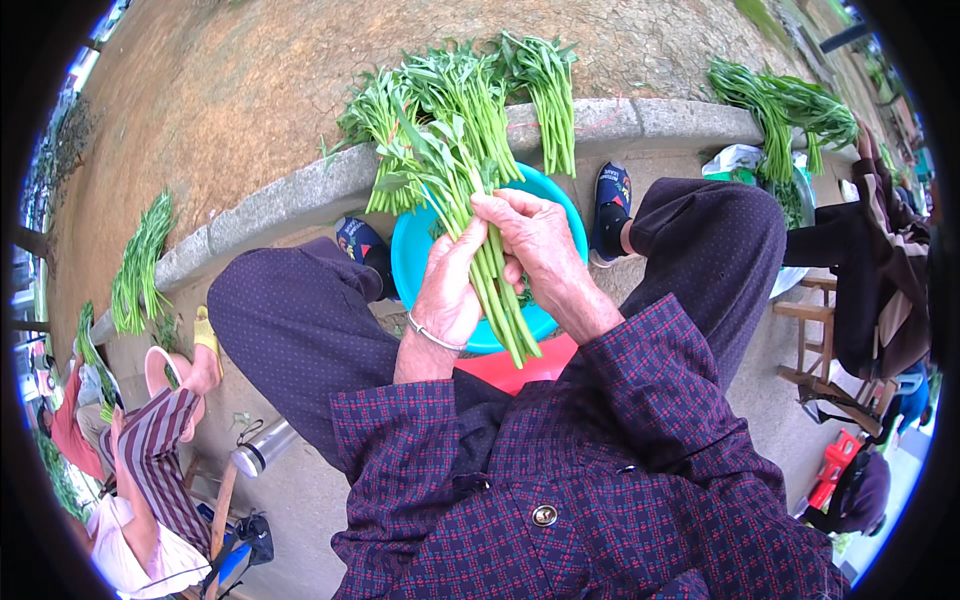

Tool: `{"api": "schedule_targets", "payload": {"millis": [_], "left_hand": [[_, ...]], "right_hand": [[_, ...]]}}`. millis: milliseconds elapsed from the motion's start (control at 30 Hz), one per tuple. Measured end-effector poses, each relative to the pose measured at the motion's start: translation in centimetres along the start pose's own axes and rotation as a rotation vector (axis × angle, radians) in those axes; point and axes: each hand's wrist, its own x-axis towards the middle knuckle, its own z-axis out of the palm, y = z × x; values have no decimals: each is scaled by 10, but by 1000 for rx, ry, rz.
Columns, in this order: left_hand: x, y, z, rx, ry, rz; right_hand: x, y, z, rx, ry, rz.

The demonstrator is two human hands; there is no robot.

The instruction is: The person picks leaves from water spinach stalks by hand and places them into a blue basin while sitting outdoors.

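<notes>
Both hands are around one bunch of long green leafy stems, which look like water spinach (491,277). My left hand (448,289), with a bracelet at the wrist, grips the stems from the left side. From the right, my right hand (540,251) pinches the bunch with thumb and forefinger near its middle. The leafy ends point away from me and the cut ends towards my lap. Beneath the hands stands a turquoise basin (409,259) between my feet, with some leaf pieces in it, mostly hidden. A red plastic surface (540,364) shows between it and my lap.
Finished-looking bunches of the greens (461,97) lie across a stone kerb (277,202) ahead. More greens (142,266) rest at the left, others (772,112) at the right. A steel flask (266,448) stands by my left leg. Seated people flank me; a wooden stool (814,322) is at right.
</notes>
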Motion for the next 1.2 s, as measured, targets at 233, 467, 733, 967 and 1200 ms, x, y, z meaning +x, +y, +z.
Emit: {"api": "schedule_targets", "payload": {"millis": [233, 467, 733, 967, 1200], "left_hand": [[2, 23, -22, -199, -6, 172], [1, 32, -26, -169, 12, 274], [10, 5, -15, 61, 188, 378], [9, -8, 0, 280, 275, 393], [14, -17, -5, 414, 313, 370]], "right_hand": [[4, 0, -9, -80, -37, -141], [-15, 4, -16, -273, -257, -163], [-18, 15, 0, -563, -189, -370], [-19, 18, 2, -774, -95, -532], [-16, 17, -5, -760, -116, -491]]}}
